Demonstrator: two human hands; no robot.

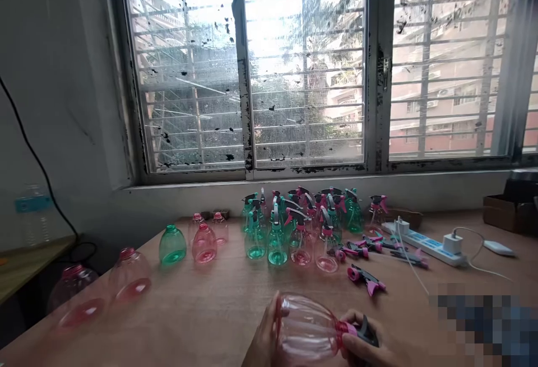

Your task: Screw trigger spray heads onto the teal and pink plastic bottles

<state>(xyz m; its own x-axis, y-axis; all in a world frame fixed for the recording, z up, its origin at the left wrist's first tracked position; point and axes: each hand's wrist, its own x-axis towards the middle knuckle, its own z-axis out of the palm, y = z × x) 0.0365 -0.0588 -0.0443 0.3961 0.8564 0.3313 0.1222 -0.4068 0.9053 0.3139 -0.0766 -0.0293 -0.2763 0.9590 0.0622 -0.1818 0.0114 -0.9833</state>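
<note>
A clear pink spray bottle (pixel 309 325) lies on its side between my hands, low over the front of the table. My left hand (pixel 264 333) is wrapped round its base end. At the neck, my right hand (pixel 363 336) grips the black and pink spray head (pixel 357 330), which sits at the bottle's mouth. The fingers partly hide the head, so I cannot tell how tightly it is fitted. Just beyond my right hand, a loose pink and black spray head (pixel 365 279) lies on the table.
Several green and pink bottles with spray heads (pixel 277 241) stand by the wall. Bottles without heads, one green (pixel 172 245) and several pink (pixel 204 244), stand at left. More loose spray heads (pixel 361 248) lie near a white power strip (pixel 428 244) with cables.
</note>
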